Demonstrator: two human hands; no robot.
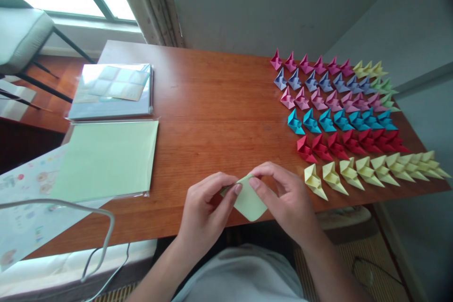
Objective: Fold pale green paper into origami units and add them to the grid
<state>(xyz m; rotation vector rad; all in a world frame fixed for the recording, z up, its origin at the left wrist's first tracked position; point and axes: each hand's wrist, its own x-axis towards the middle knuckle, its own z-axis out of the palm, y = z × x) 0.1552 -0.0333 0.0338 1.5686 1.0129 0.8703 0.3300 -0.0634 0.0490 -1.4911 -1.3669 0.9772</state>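
A small piece of pale green folded paper [252,202] is held above the front edge of the wooden table [212,118]. My left hand [208,207] pinches its left side between thumb and fingers. On the upper right edge, my right hand [283,198] pinches it too, thumb on the near face. One blunt corner of the paper points down toward my lap. Just right of my right hand begins a row of pale yellow folded paper figures [313,181]. The folds behind my fingers are hidden.
More rows of folded figures, including red [306,148], turquoise [295,122] and pink [287,98], cover the table's right side. At left lie a pack of light green paper [109,160] and a second wrapped pack [116,108]. A white cable [109,226] crosses the front left.
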